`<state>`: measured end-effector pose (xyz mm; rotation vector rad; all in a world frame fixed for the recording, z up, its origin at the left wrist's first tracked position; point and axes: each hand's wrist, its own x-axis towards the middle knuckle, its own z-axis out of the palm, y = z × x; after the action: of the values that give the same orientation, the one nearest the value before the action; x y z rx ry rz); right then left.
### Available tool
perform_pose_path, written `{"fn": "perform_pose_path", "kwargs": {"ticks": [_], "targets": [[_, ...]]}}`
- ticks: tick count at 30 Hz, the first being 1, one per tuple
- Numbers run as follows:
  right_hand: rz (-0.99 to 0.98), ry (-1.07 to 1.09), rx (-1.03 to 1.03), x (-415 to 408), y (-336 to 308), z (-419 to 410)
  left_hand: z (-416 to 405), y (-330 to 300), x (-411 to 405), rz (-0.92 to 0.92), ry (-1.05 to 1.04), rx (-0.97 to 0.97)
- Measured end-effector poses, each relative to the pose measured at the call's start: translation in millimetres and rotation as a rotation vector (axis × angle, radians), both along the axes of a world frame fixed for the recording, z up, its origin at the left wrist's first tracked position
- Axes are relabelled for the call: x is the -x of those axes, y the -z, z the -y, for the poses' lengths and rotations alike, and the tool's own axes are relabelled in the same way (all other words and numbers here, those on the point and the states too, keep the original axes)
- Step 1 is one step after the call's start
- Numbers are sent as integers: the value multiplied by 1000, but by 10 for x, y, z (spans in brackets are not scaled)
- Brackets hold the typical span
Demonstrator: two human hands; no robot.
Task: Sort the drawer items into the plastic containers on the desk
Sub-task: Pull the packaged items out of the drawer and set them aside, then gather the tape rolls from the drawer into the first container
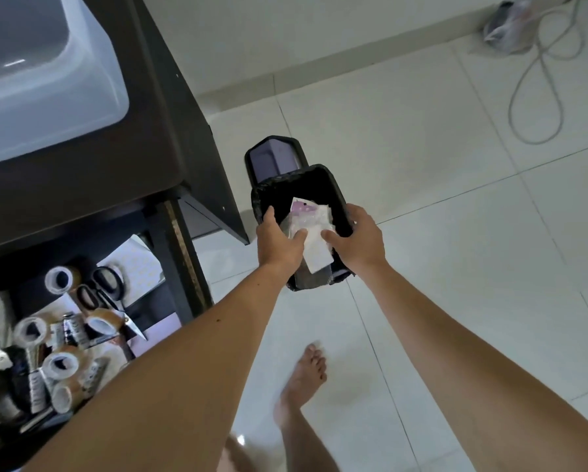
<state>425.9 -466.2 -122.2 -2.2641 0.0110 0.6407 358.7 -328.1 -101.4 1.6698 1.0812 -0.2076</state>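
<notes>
The grip was shared by both hands: the left hand [279, 241] and the right hand [359, 241] were each closed on a small bundle of clear plastic packets and white paper [307, 233], thumbs on top and fingers tucked underneath, the two hands almost touching. Directly below the grip stood a black-lined waste bin [336, 185] on the white tiled floor [422, 165], its lid [275, 160] flipped open on the far side. The bundle hung over the bin's mouth, which suggested these scraps were judged rubbish rather than something to keep, and holding them with two hands probably kept the loose, slippery sheets together. To the left of the grip and nearer the person lay the open drawer [169, 267], crowded with rolls of tape [60, 279], black-handled scissors [105, 291] and other small items too blurred to name. Further left and beyond the grip, on the dark table [142, 131], sat a translucent plastic container [47, 80], which looked empty, so most of the sorting seemed not yet done. A bare foot [306, 373] stood on the floor below the grip, nearer the person.
</notes>
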Motion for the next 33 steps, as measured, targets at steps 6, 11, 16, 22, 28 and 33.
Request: {"fn": "perform_pose_path", "kwargs": {"ticks": [6, 11, 16, 22, 28, 33], "targets": [[56, 38, -99, 203, -280, 28, -55, -243, 85, 46, 16, -14], [117, 56, -150, 381, -802, -71, -156, -798, 237, 152, 7, 121], [232, -16, -222, 663, -1455, -450, -486, -1474, 691, 357, 126, 5], [280, -97, -339, 1256, -2011, -1021, -960, -2072, 1550, 583, 174, -71], [284, -237, -375, 1833, -2192, -1462, -1658, -1958, 2536, 510, -5, -143], [201, -469, -316, 2134, -1961, -1772, -2035, -1660, 3160, 331, 12, -178]]}}
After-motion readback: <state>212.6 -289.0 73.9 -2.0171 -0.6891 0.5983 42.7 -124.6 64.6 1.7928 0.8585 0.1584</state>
